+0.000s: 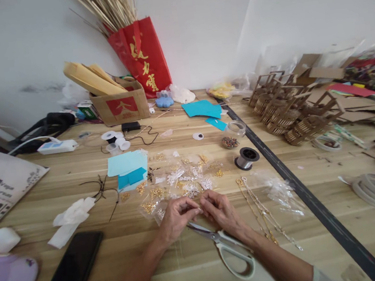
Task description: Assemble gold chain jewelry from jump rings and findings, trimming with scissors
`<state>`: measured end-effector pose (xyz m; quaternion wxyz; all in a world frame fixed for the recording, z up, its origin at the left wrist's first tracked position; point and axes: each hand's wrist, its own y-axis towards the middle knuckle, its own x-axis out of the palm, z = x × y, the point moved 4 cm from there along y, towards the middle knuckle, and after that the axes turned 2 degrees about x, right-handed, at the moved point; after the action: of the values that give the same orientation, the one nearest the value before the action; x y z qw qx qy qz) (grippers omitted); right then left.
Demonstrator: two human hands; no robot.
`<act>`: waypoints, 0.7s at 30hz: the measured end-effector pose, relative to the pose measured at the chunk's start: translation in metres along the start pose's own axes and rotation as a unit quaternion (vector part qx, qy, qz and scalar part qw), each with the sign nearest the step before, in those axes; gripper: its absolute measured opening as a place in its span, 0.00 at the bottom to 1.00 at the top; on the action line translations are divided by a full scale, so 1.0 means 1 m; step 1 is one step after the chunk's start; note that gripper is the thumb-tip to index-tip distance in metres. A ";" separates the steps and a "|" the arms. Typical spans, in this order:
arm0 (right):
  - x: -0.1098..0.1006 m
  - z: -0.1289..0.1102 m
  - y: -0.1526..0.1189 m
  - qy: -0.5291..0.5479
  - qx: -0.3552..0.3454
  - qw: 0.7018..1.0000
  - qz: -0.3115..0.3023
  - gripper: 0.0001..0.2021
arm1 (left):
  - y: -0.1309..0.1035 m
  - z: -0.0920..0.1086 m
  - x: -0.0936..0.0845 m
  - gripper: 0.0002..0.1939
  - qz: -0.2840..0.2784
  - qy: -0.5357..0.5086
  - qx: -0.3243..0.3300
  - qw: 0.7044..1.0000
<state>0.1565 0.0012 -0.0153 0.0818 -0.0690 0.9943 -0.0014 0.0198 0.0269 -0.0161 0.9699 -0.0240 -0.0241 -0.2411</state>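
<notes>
My left hand (179, 216) and my right hand (219, 210) meet fingertip to fingertip over the table. Each is closed in a pinch, and whatever lies between the fingers is too small to name. Under my right wrist lies a pair of scissors (235, 255) with pale handles, its blades pointing toward my left hand. Just beyond my fingers spread small clear bags of gold and silver jewelry findings (189, 186). To the right of my right hand, gold and silver chains (259, 209) lie stretched out on the wood.
A wire spool (246, 158) and a jar of beads (230, 142) stand behind the chains. Blue cards (127, 166), crumpled tissue (72, 218) and a black phone (70, 275) lie on the left. Several small wooden baskets (293, 109) crowd the right rear. A red bag (145, 59) leans against the wall.
</notes>
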 end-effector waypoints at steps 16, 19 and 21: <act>-0.002 -0.008 -0.003 -0.094 -0.042 0.995 0.005 0.13 | -0.003 0.000 0.003 0.03 -0.049 0.018 -0.003 0.999; -0.001 -0.010 -0.005 -0.074 -0.040 0.996 0.010 0.13 | -0.003 0.000 0.003 0.07 -0.050 -0.020 -0.025 0.998; -0.001 -0.013 -0.006 -0.063 -0.046 0.997 0.014 0.13 | -0.002 0.002 0.001 0.09 -0.037 -0.019 -0.028 0.999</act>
<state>0.1562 -0.0044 -0.0026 0.1409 -0.0585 0.9870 0.0503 0.0195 0.0246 -0.0136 0.9587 -0.0547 -0.0369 -0.2768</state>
